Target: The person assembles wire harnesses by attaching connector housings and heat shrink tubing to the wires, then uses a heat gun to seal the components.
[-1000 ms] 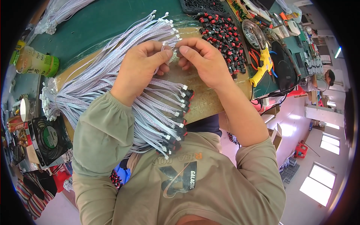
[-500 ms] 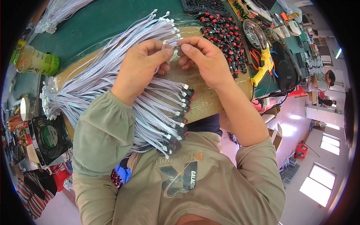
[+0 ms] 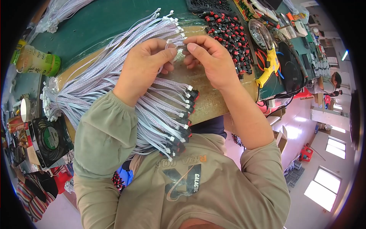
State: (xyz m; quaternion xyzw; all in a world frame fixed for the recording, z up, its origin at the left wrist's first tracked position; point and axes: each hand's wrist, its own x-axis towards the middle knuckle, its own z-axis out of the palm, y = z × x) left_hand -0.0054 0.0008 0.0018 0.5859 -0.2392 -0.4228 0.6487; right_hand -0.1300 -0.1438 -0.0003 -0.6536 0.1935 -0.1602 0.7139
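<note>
My left hand [image 3: 146,63] is closed in a pinch on a white ribbon cable near its end, where a small white plug [image 3: 169,41] shows above the fingertips. Just right of it, my right hand [image 3: 211,59] has thumb and forefinger together on something small and dark, mostly hidden by the fingers. The fingertips of both hands almost meet. Under and beside my left hand a big bundle of white ribbon cables [image 3: 91,89] fans out. Its nearer cable ends carry black and red parts [image 3: 187,110]; the farther ends show bare white plugs.
A heap of black and red parts [image 3: 228,38] lies at the far right, with a black tray [image 3: 207,5] behind it. Right of the heap are a yellow-handled tool [image 3: 270,68] and a clear dish [image 3: 258,32]. On the left stand a green-labelled bottle [image 3: 40,63] and a black fan [image 3: 49,139].
My right hand has shifted very slightly, and something dark now shows between its fingertips. The left hand keeps its pinch in nearly the same place.
</note>
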